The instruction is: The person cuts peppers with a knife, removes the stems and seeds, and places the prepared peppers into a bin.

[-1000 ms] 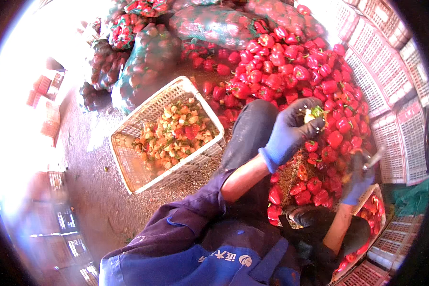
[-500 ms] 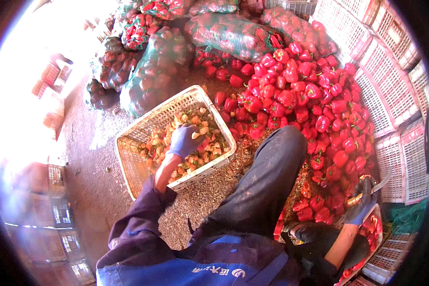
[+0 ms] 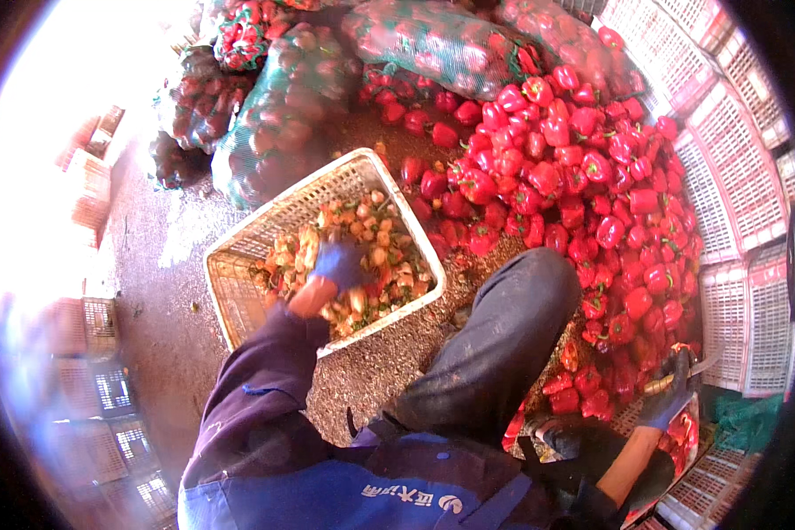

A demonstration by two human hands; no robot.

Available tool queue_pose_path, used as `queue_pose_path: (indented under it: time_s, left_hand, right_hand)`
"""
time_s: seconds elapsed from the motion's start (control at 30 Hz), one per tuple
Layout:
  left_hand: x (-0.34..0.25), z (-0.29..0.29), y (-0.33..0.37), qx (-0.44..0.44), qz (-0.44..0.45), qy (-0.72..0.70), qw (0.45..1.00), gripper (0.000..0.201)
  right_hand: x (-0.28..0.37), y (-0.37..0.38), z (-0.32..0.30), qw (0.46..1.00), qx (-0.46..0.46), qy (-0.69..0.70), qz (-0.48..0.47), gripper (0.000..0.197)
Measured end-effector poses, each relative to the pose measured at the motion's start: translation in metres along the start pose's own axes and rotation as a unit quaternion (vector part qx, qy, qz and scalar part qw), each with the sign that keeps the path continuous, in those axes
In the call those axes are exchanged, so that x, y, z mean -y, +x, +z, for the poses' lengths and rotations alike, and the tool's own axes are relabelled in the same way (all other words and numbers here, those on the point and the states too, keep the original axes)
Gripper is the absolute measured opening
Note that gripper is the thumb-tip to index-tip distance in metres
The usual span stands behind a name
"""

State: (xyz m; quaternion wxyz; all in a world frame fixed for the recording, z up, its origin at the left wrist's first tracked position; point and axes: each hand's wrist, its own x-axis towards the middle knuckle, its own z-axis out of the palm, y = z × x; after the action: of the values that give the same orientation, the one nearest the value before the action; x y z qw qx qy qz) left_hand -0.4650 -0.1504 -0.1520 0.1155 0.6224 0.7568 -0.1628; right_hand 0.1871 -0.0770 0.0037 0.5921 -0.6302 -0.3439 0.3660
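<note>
A cream plastic crate stands tilted across the floor in front of me, partly filled with pepper cores that have pale seeds and green stems. My left hand, in a blue glove, is down among these cores; motion blur smears its fingers, so whether they hold anything is hidden. At the right, my gloved right hand is closed around the yellowish handle of a knife, its blade pointing away to the right. Below that hand, a container with red pepper pieces shows in part beside my leg.
A large heap of red bell peppers spreads from centre to right. Green mesh sacks of peppers lie behind the crate. Stacked pale crates line the right side, with green netting near them. Seeds litter the floor by my bent knee.
My left hand has pushed lower into the cores, its fingers now blurred. My right hand has shifted slightly down with the knife. The whole view has tilted a little.
</note>
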Motion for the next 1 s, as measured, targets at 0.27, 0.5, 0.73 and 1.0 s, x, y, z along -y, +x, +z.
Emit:
queue_pose_path:
  time_s: [0.27, 0.5, 0.73, 1.0]
  left_hand:
    - [0.071, 0.121, -0.149, -0.113, -0.038, -0.025, 0.993, 0.061]
    - [0.123, 0.135, -0.165, 0.015, -0.075, -0.140, 0.987, 0.068]
    - [0.078, 0.056, -0.086, -0.230, -0.108, -0.411, 0.876, 0.037]
    - [-0.087, 0.045, -0.041, 0.028, 0.063, -0.753, 0.654, 0.042]
  right_hand:
    - [-0.006, -0.001, 0.015, 0.999, -0.002, 0.039, -0.024, 0.030]
    - [-0.013, 0.012, -0.044, 0.987, 0.035, 0.071, -0.138, 0.025]
    - [0.032, -0.006, -0.020, 0.996, -0.006, 0.084, 0.004, 0.016]
    - [-0.131, 0.076, -0.028, 0.922, 0.112, -0.369, -0.016, 0.032]
